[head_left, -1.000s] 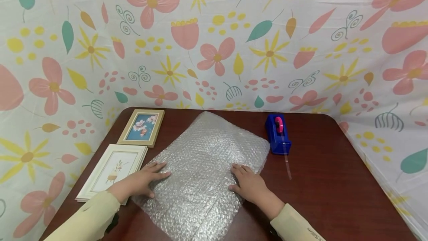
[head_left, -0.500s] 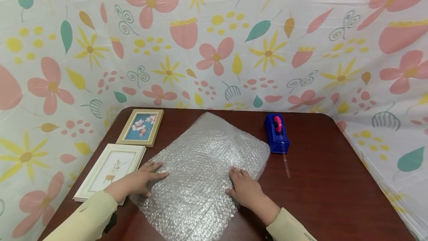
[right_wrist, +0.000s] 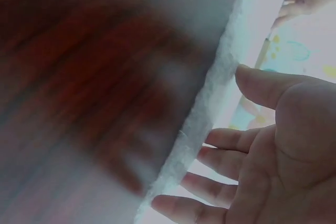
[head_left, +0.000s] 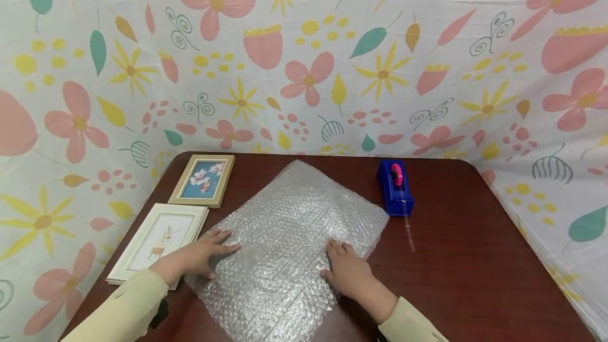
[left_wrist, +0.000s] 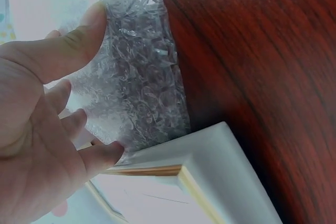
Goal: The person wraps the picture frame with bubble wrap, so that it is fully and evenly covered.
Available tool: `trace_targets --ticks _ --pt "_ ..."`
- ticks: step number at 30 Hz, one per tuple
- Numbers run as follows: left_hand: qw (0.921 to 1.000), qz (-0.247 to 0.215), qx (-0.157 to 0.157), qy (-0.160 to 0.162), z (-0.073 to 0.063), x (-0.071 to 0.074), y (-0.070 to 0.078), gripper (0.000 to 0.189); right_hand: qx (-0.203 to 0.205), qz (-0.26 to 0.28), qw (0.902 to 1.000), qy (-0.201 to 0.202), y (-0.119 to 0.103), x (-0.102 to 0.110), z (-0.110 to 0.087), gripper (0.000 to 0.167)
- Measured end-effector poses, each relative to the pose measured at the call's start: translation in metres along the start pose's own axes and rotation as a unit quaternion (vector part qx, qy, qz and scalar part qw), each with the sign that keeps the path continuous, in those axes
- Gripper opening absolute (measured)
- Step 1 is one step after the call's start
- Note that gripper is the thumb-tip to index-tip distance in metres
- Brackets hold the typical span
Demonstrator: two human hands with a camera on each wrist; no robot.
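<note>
A sheet of bubble wrap (head_left: pixel 290 215) lies slantwise on the dark wooden table, one corner pointing to the back. My left hand (head_left: pixel 204 253) rests on its left edge with the fingers spread. On the right part of the sheet rests my right hand (head_left: pixel 350 269), its fingers extended. The left wrist view has the left hand (left_wrist: pixel 47 114) beside the wrap's edge, close to a white picture frame (left_wrist: pixel 210 150). In the right wrist view, the right hand (right_wrist: pixel 278 150) touches the wrap's edge (right_wrist: pixel 210 103) with relaxed fingers.
White picture frames (head_left: pixel 119 257), apparently stacked, lie at the left. Behind them is a beige frame (head_left: pixel 219 189) with a flower picture. A blue tape dispenser (head_left: pixel 391 202) stands at the back right, a strip of tape (head_left: pixel 409 236) trailing from it. A floral curtain (head_left: pixel 304 41) surrounds the table (head_left: pixel 465 257).
The bubble wrap has turned slightly clockwise, its right corner sliding toward me. My right hand has drawn back a little on the sheet. The left hand has barely moved.
</note>
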State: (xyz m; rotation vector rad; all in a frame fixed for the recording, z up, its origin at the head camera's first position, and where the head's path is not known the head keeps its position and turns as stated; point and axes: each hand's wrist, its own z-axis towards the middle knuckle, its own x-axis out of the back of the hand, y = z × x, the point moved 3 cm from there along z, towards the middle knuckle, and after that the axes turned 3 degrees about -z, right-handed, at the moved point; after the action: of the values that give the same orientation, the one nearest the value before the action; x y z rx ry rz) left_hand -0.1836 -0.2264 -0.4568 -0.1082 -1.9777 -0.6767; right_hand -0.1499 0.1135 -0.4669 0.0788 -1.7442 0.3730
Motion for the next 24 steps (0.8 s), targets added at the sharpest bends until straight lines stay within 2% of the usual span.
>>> trace_targets --ticks 7,13,18,24 --pt "0.9997 -0.013 0.02 0.001 0.005 0.0 -0.001 0.084 0.025 -0.008 0.9993 0.026 0.006 -0.001 0.014 0.074" --pt "0.9991 -0.022 0.033 0.012 0.01 -0.002 0.002 0.081 0.016 0.022 0.9996 0.0 0.017 0.002 0.028 0.077" --pt "0.9989 -0.02 0.038 0.017 0.015 -0.002 0.007 0.079 0.012 0.029 0.9995 -0.003 0.024 0.005 0.034 0.079" --pt "0.9992 -0.015 0.035 0.012 0.013 -0.001 0.011 0.08 0.008 0.027 0.9995 -0.017 0.028 0.005 0.039 0.08"
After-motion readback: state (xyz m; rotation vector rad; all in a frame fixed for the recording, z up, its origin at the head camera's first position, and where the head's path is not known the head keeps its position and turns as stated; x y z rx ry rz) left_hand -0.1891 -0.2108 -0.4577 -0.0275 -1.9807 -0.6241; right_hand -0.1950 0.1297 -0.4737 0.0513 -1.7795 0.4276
